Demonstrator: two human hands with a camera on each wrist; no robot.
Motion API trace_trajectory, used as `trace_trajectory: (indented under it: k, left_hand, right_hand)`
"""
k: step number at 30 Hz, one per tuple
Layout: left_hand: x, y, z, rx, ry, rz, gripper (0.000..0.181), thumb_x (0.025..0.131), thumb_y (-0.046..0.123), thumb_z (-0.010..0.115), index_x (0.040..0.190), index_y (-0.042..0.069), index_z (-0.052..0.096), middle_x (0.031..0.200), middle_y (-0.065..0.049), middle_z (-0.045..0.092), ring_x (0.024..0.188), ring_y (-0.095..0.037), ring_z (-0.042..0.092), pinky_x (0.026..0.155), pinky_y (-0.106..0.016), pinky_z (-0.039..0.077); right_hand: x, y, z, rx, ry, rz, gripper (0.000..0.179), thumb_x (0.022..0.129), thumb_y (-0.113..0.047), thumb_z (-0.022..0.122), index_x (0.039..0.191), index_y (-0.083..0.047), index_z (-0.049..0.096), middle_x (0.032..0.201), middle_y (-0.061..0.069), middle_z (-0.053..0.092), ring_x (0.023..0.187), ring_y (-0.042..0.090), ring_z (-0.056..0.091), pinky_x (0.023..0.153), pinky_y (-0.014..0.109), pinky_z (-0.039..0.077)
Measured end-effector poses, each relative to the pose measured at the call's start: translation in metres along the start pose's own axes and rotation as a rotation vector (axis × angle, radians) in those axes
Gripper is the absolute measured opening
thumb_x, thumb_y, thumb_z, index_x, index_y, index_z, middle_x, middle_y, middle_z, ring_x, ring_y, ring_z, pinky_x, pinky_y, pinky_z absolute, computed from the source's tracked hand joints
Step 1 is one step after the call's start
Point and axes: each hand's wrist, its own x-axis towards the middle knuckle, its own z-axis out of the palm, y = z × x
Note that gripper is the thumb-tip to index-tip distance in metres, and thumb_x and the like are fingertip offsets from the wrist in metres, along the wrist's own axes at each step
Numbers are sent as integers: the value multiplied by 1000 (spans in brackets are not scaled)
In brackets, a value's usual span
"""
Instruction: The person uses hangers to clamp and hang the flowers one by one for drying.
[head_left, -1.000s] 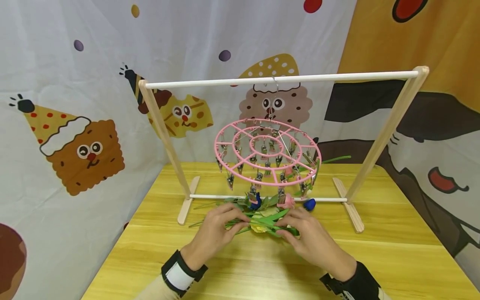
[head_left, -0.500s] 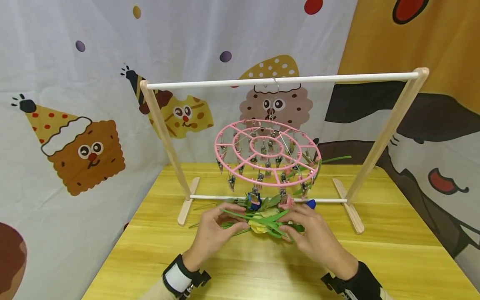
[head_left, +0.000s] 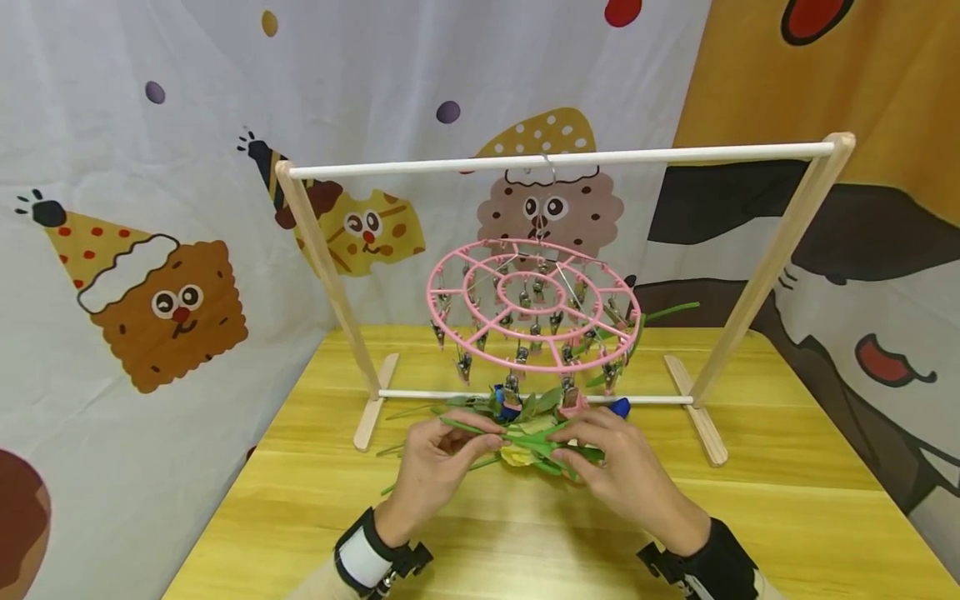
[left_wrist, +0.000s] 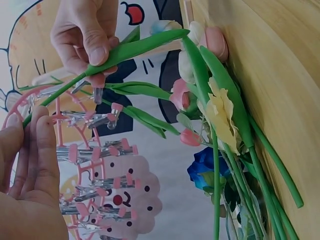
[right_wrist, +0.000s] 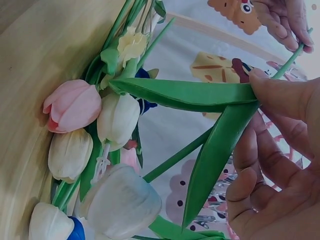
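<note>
A hand could pass between the pink rack (head_left: 532,314) and the left post (head_left: 327,273), but a green stem (head_left: 672,311) juts into the right-hand gap, and dangling clips (head_left: 463,367) and flowers (head_left: 517,456) crowd the space below.

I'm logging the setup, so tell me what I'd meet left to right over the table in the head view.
Stand's left foot, left hand, yellow flower, right hand, stand's right foot.

Bright head view, dimmer wrist views, pale glare on the tabletop (head_left: 517,560), soft shadows
</note>
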Motion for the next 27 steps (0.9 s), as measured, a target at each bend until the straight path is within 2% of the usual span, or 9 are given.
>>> trace_trajectory:
  k: [3,6,9,11,13,16,19,23,27]
  left_hand:
    - [1,1,1,14,10,13,22,103,-14,79,119,0,83,106,-25,85,70,1,70,50,-19,43]
    - [2,1,1,23,18,26,22,102,-15,79,118,-1,83,105,-25,85,59,-6,60,50,-18,41]
    - [3,3,1,29,26,30,21,102,-15,79,117,-1,83,103,-25,85,51,-12,47,50,-15,37]
    - [3,4,1,34,34,27,22,102,-15,78,117,0,84,103,-24,85,49,-14,38,49,-14,35]
    - [3,5,0,36,40,26,22,103,-15,78,117,0,84,103,-24,85,48,-14,35,48,-14,35]
    - [4,6,0,30,46,34,23,103,-17,77,117,0,84,103,-25,85,48,-12,33,47,-15,35]
    - [5,6,2,22,41,56,24,101,-19,77,117,-2,83,103,-26,84,49,-10,35,46,-17,33]
    - [7,7,5,15,29,80,24,101,-20,77,117,-2,83,103,-26,85,50,-9,35,45,-18,32]
    - [10,9,9,1,18,82,23,102,-19,75,118,-3,82,106,-28,84,48,-12,36,45,-15,33]
  right_hand:
    - [0,0,-1,-5,9,-12,32,90,-10,101,116,-26,91,135,5,86,125,32,82,101,53,72]
    - [-1,2,-4,10,23,-30,37,88,-11,103,119,-26,90,133,0,85,122,28,81,101,47,72]
    - [-3,7,-13,51,76,-47,40,88,-7,103,121,-25,89,123,-6,84,106,15,79,91,30,69]
    - [-4,11,-21,96,150,-54,38,89,-1,100,116,-25,88,113,-8,84,94,7,74,83,22,62]
    - [-3,15,-30,126,255,-59,36,89,6,97,109,-23,88,101,-8,83,83,1,66,76,19,55]
    - [2,19,-42,121,415,-40,32,88,12,93,100,-17,87,89,-3,81,79,-1,63,75,14,52]
    - [8,22,-50,66,498,33,24,91,10,92,104,-10,88,90,4,83,81,-7,64,78,7,53]
    - [14,24,-53,8,463,152,21,99,0,91,120,-5,88,105,10,87,90,-12,66,83,0,54]
    - [20,26,-54,3,395,213,26,104,-6,88,130,-3,86,116,14,87,96,-10,69,84,-2,53]
